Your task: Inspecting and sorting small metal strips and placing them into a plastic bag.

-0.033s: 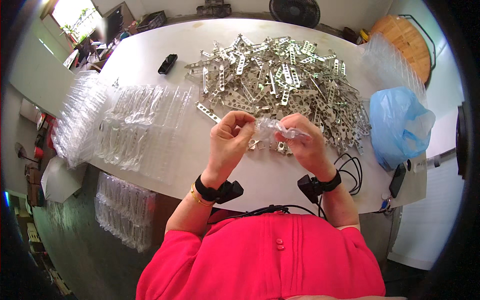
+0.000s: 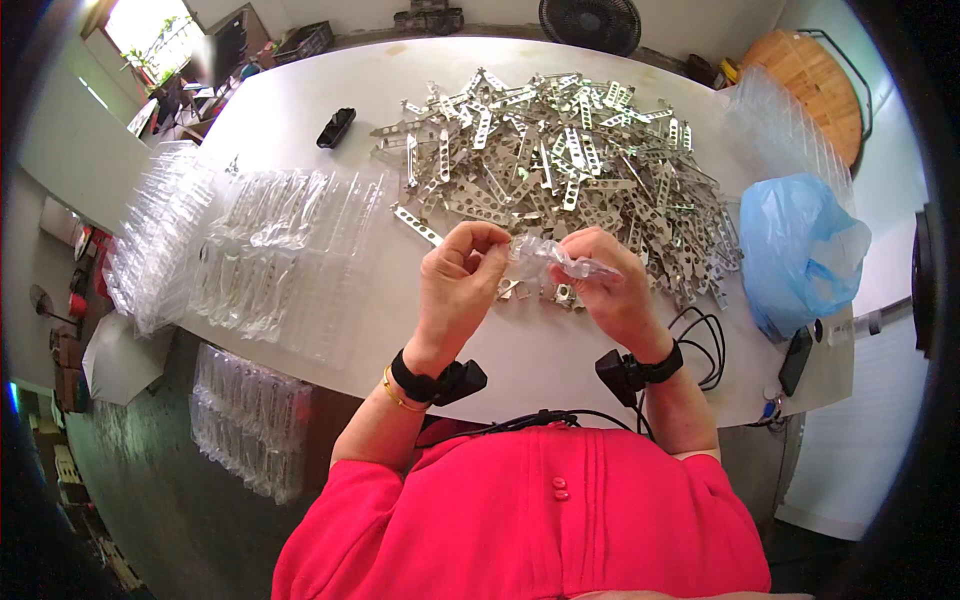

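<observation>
A small bag [image 2: 545, 258] of thin, clear, crinkled plastic is stretched between both hands above the near edge of the white bench [image 2: 300, 110]. The left hand [image 2: 455, 285] pinches one end of it between thumb and curled fingers; the right hand [image 2: 610, 285] pinches the other end the same way, its fingers bent around the film. What the bag holds cannot be made out. Each wrist wears a black band with a small black box on it, and the left wrist also carries a thin gold bangle [image 2: 400, 398]. Just beyond the hands, over the middle and far side of the bench, spreads a loose heap of brackets [image 2: 560, 160]: flat, shiny strips of grey metal, each pierced with a row of holes, lying at all angles. Toward the left edge lie rows of clear packets [image 2: 280, 250], glossy and wrinkled, with a taller stack of them at the left corner. By the right edge sits a soft, puckered blue bag [image 2: 800, 250]; its contents are hidden. A black cable [image 2: 700, 345] coils near the right hand, and a small black oblong [image 2: 336, 127] rests at the far left side.
</observation>
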